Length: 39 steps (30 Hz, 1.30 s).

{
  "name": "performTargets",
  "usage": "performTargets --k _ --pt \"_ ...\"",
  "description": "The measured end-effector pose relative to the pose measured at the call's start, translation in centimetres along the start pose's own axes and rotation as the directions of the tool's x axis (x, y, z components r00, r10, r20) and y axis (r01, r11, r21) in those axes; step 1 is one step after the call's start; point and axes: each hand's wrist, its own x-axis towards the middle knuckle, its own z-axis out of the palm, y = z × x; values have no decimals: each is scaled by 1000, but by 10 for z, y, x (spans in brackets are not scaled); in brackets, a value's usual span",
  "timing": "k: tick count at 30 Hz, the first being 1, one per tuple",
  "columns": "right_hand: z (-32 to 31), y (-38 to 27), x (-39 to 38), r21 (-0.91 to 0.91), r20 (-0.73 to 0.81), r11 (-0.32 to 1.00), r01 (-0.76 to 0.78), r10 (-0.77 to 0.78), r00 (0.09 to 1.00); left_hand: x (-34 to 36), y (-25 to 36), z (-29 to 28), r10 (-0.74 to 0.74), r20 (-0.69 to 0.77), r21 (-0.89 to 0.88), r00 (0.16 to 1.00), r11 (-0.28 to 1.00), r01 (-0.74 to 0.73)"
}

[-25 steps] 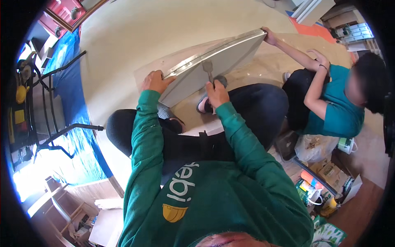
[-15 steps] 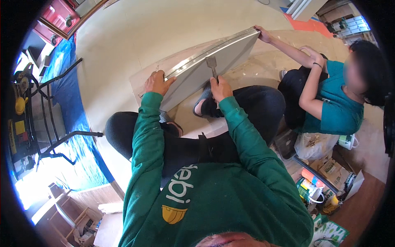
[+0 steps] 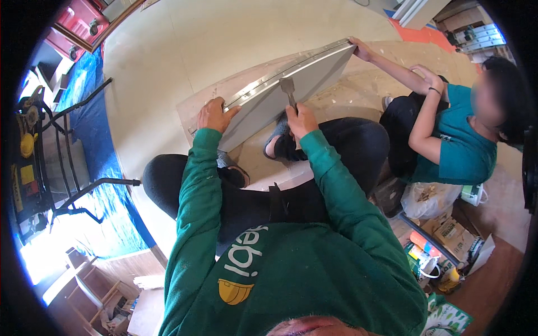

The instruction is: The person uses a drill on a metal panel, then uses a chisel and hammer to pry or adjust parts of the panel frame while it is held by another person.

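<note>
Little moved: my right hand (image 3: 302, 119) still clenches the chisel (image 3: 288, 89) against the panel (image 3: 291, 84), frame centre; left hand (image 3: 214, 113) grips its edge steadying it; co-worker's hand (image 3: 361, 50) braces upper right.

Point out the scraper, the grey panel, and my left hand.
scraper (image 3: 288, 88): head view, on its metal blade.
grey panel (image 3: 314, 75): head view, on its flat face.
left hand (image 3: 213, 115): head view, back of hand.

Green long-sleeved sweatshirt, white lettering, yellow helmet emblem, black trousers
</note>
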Motion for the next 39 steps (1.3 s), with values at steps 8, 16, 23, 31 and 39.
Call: performTargets --k 8,16,23,31,39 --pt "24 23 -1 -198 -336 909 367 -414 846 -3 0 2 63 -15 -17 998 998 -64" --pt "16 -10 -19 407 105 899 -159 127 986 -9 -3 4 41 -65 -34 997 998 -43" --pt "32 -1 -15 41 -260 990 134 -119 958 -5 6 7 38 -66 -10 997 999 -38" --pt "8 -6 -16 -71 -157 989 129 -139 978 -11 1 6 34 -136 -63 990 997 -43" --pt "24 12 -4 11 -186 981 193 -188 964 -13 -1 15 24 -127 -54 992 998 -31"
